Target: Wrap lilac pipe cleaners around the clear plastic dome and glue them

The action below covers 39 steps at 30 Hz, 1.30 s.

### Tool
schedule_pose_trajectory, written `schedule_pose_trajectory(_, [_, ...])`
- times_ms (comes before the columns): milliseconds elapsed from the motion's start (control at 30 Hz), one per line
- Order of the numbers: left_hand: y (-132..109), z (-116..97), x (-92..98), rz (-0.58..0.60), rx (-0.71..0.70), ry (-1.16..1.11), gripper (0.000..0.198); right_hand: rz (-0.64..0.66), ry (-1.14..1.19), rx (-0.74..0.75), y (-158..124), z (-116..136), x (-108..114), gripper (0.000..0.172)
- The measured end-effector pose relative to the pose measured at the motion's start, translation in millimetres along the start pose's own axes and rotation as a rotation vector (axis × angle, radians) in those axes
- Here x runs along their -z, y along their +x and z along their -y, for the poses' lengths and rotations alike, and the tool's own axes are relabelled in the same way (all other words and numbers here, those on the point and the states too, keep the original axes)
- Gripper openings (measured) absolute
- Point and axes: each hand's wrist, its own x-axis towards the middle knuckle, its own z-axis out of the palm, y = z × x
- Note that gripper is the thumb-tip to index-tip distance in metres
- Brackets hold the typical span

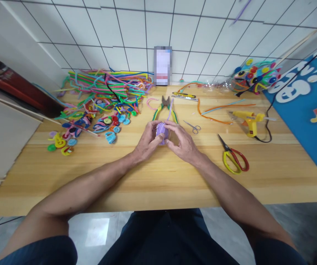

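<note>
Between my hands is a rounded bundle wound with purple pipe cleaner [161, 129]; one loose end sticks up and away from it. My left hand [148, 140] grips the bundle from the left, thumb pressed on its front. My right hand [182, 141] has its fingers curved over the bundle's upper right side, thumb near the lower edge. Just beyond my hands lie pliers [165, 103] with green and yellow handles spread apart. Small metal scissors [193, 127] rest to the right of them. What lies inside the winding is hidden.
Piled pipe cleaners [100, 86] and small coiled pieces [109, 121] cover the back left. To the right are red-and-yellow-handled scissors [232, 156] and a yellow glue gun [248, 119] with a black cord. A phone [163, 66] leans against the tiled wall, near a utility knife [185, 95].
</note>
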Motion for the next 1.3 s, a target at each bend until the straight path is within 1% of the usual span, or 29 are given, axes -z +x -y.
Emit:
schedule_pose_trajectory(133, [-0.8,-0.8,-0.9,0.0,-0.012,0.024,0.058,-0.011,0.001,-0.013,0.9,2.2,0.5,0.054])
schedule_pose_trajectory(267, [-2.2,-5.5,-1.3,0.026,-0.017,0.03,0.057,-0.046,0.005,-0.021,1.2,4.3,-2.0,0.056])
schedule_pose_trajectory(433, [-3.0,-6.8,-1.5,0.037,-0.024,0.035,0.057,-0.077,0.005,0.015,0.9,4.6,-4.9,0.056])
schedule_pose_trajectory(600, [-3.1,-3.7,-1.7,0.029,-0.028,0.045,0.055,-0.067,0.011,-0.016,0.4,5.3,-5.5,0.06])
schedule_pose_trajectory(800, [-3.6,-3.4,-2.8,0.015,-0.044,0.044,0.054,-0.085,0.009,0.01,0.0,4.8,-5.9,0.059])
schedule_pose_trajectory(967, [-4.1,-1.9,-3.1,-0.005,-0.044,0.051,0.053,-0.056,-0.016,-0.008,0.3,5.0,-4.4,0.061])
schedule_pose_trajectory(1100, [-3.8,-1.4,-1.4,-0.023,-0.028,0.065,0.05,-0.06,-0.03,0.014,0.4,7.1,-4.3,0.061])
schedule_pose_trajectory(1200, [-3.7,-3.7,0.6,-0.011,-0.023,0.109,0.046,-0.065,-0.04,0.04,0.5,7.9,-4.6,0.061])
schedule_pose_trajectory(1300, [-4.2,-6.6,2.0,0.016,-0.012,0.127,0.045,-0.048,-0.035,0.032,0.5,7.9,-4.6,0.061])
